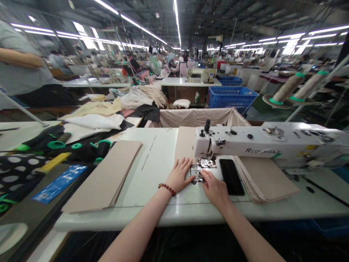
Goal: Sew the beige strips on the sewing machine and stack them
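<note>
My left hand (178, 175), a beaded bracelet at its wrist, lies flat with fingers spread on the pale machine table. Its fingertips reach the near edge of a beige fabric panel (183, 142) that lies left of and behind the needle. My right hand (215, 187) is beside the metal plate below the presser foot (207, 162), fingers bent and pressed together; what they hold, if anything, is hidden. The white sewing machine (240, 140) extends to the right. A black phone (231, 177) lies just right of my right hand.
Stacks of beige panels lie left (106, 174) and right, under the machine arm (269, 178). Thread cones (103, 150), a blue packet (60, 183) and fabric pieces (95, 120) crowd the left. Behind stand a cloth-lined bin (196, 115) and a blue crate (231, 96). A person (27, 69) stands far left.
</note>
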{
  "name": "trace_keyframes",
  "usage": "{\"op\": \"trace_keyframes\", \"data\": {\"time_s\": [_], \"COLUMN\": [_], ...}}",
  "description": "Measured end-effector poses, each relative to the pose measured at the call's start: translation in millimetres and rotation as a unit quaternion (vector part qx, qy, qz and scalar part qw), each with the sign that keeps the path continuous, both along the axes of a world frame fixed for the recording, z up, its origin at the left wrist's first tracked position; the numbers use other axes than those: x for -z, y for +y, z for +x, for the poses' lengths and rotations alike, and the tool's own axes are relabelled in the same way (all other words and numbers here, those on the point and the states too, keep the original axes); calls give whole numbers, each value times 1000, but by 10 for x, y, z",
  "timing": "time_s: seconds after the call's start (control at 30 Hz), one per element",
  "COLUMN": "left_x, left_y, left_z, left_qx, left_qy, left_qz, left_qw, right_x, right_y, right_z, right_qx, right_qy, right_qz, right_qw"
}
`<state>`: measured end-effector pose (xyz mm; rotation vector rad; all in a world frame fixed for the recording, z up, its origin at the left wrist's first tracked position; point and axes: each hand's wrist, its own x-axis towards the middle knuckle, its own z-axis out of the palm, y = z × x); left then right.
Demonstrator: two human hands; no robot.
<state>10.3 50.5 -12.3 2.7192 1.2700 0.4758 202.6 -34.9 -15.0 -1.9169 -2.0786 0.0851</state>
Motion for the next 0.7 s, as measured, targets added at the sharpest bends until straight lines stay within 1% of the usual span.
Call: {"op": "trace_keyframes", "data": {"time_s": [0.13,0.2,0.27,0.37,0.4,0.47,0.53,0.6,0.7], "left_x": [-142,-173,-151,-60,-32,2,5,-13,-69], "left_y": [-37,-128,-316,-750,-904,-1164,-1303,-1302,-1139], "left_z": [-30,-112,-254,-549,-649,-807,-873,-835,-635], "left_qx": [-102,-138,-164,-184,-177,-138,-83,-35,14], "left_qy": [-18,-17,-11,12,20,22,15,8,-7], "left_qz": [16,20,22,14,2,-31,-68,-92,-105], "left_qw": [994,990,986,983,984,990,994,995,994], "right_x": [-85,-170,-266,-359,-362,-324,-245,-159,-84], "right_y": [9,-30,-142,-458,-589,-848,-1065,-1211,-1315], "right_z": [-12,-3,31,133,174,250,306,347,413], "right_qx": [-2,-7,-12,-22,-26,-20,6,44,81], "right_qy": [-10,-16,-5,67,106,189,257,292,291], "right_qz": [-16,-30,-43,-53,-57,-70,-90,-106,-105], "right_qw": [1000,999,999,996,992,979,962,950,947]}}
